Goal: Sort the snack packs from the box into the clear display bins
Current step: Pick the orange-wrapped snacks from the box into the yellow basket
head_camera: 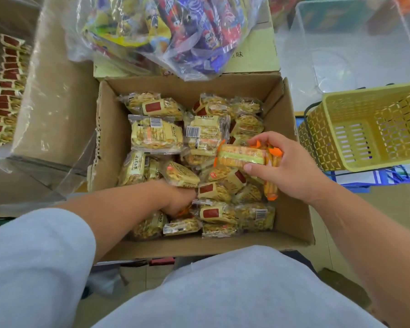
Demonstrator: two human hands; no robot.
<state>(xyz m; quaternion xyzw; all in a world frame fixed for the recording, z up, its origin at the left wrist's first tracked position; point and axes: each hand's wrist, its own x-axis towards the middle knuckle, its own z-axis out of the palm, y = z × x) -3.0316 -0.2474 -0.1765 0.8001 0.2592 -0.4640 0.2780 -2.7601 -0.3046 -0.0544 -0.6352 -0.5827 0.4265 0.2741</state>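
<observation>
An open cardboard box (111,143) in front of me holds several yellow snack packs (156,136) with red labels. My right hand (291,166) grips a few orange-edged cracker packs (242,156) over the box's right side. My left hand (178,197) is dug down among the packs near the box's front; its fingers are buried, and an orange wrapper edge shows beside it. A clear display bin (355,43) stands at the back right. Another clear bin (7,95) at the left holds rows of the yellow packs.
A yellow plastic shopping basket (365,129) stands to the right of the box. A clear bag of colourful snacks (171,29) lies on a carton behind the box. A brown cardboard flap (55,95) stands at the left. My grey-clad knees fill the foreground.
</observation>
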